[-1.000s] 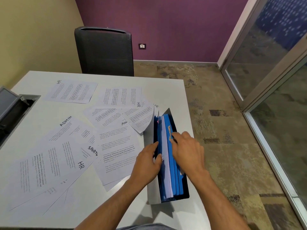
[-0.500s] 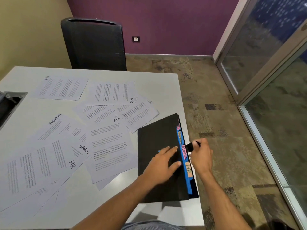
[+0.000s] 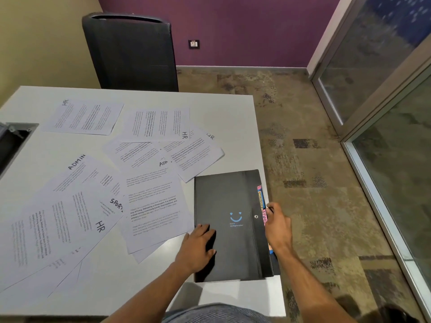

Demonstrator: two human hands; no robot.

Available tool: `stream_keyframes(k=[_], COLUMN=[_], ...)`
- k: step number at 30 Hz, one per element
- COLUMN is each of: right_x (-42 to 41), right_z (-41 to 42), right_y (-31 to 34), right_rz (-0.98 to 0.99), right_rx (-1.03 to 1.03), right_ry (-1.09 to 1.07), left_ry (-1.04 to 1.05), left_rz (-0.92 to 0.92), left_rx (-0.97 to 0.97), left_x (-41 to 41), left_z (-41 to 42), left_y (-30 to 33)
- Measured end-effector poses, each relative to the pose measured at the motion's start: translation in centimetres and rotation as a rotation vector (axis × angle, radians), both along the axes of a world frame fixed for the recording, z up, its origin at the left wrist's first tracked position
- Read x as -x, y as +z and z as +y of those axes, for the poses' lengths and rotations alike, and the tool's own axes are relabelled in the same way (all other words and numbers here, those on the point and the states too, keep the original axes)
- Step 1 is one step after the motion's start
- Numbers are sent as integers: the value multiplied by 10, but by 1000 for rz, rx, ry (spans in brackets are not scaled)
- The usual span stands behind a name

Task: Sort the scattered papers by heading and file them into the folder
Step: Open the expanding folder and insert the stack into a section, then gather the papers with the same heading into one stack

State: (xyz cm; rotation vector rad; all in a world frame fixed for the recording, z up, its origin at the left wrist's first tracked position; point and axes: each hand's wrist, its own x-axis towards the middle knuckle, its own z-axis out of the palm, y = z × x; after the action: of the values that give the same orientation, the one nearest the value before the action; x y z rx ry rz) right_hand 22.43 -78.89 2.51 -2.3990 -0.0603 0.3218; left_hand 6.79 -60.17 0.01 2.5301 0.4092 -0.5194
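Since half a second ago our left hand [image 3: 198, 247] has slid from the folder's [image 3: 229, 226] middle to its left edge, resting flat with fingers spread. From the head camera, the closed black folder, with a blue smiley and coloured tabs [image 3: 261, 203] along its right edge, lies at the table's [image 3: 70, 145] four o'clock corner. Our right hand [image 3: 278, 228] pinches that tabbed edge, papers [image 3: 152, 203] scattered at nine o'clock.

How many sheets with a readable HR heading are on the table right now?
3. One HR sheet lies at the far left, one at the far middle, one near left. A fourth, partly covered heading may also be HR; overlaps could hide more.
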Motion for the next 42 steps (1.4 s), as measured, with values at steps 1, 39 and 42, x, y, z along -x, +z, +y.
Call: stream_keyframes(k=[1,39,42], right_x=[0,45,56], right_z=[0,24,46], right_y=[-6,-49,-41], right_rz=[10,-190,-175], right_rx=[17,324,235], right_ry=[9,481,516], left_ry=[2,135,211], left_rz=[7,-126,-108], left_rx=[16,23,-31], left_x=[2,32,50], left_z=[1,26,39], left_y=[-3,-1,4])
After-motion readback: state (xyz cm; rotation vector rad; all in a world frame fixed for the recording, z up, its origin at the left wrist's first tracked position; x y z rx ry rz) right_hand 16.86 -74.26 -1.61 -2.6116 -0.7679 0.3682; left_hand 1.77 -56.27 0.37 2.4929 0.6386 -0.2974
